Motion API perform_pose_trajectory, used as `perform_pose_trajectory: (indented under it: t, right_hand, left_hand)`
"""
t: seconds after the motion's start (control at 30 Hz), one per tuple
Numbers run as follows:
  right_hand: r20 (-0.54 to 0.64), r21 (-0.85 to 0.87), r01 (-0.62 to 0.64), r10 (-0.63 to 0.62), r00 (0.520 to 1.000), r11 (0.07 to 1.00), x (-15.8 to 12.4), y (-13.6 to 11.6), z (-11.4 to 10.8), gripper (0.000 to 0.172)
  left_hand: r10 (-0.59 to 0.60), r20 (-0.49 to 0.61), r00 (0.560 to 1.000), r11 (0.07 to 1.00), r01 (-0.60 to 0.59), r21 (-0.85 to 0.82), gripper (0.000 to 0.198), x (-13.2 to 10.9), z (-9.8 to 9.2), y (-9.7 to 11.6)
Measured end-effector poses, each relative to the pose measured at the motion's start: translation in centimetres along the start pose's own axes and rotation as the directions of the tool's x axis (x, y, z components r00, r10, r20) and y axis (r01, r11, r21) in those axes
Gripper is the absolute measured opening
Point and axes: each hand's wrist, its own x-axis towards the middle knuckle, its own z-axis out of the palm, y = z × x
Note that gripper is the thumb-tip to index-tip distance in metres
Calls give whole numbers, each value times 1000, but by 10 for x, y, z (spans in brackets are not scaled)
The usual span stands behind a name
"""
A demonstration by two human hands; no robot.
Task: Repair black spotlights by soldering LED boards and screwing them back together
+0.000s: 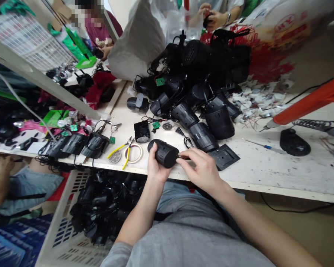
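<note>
My left hand [157, 168] is wrapped round a black cylindrical lamp housing [164, 155], held tilted above the table's front edge. My right hand [202, 170] pinches something small and dark at the housing's right end; what it is cannot be made out. Left of the housing, yellow-handled pliers [128, 152] rest over a cream tape ring [138, 154], beside a round dish of small metal parts [115, 157]. An opened black housing [141, 132] lies just behind, near a green circuit board [156, 125]. A black square plate [223, 157] is on the table beyond my right hand.
Black housings [200, 135] are heaped at the back, next to small white wired parts [257, 97]. An orange electric screwdriver [308, 100] hangs at the right above a thin screwdriver [263, 146]. A white basket [62, 207] stands below. Co-workers' hands [215, 18] show across the table.
</note>
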Motion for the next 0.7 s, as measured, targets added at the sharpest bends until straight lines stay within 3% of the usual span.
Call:
perform_pose_trajectory:
  t: [0.17,0.33,0.43,0.6,0.7]
  right_hand:
    - [0,-229,152,-156,988,962,0,0,5,19]
    - [-15,-297,213,-227,974,931,1,4,2,18]
    - [43,-372,319,-327,944,872,6,9,-5,23]
    - [119,-476,510,-522,844,716,14,18,-19,29]
    - [52,-462,481,-518,854,745,11,17,-13,32]
  left_hand:
    - [-28,43,999,1000,28,-11,22,-7,8,-2]
    - [-45,35,998,999,45,8,18,-11,11,-5]
    - [-46,34,998,998,44,45,17,-13,12,-7]
    - [16,25,1000,997,-17,80,13,-18,21,-7]
    - [-17,31,999,997,14,77,13,-18,24,-7]
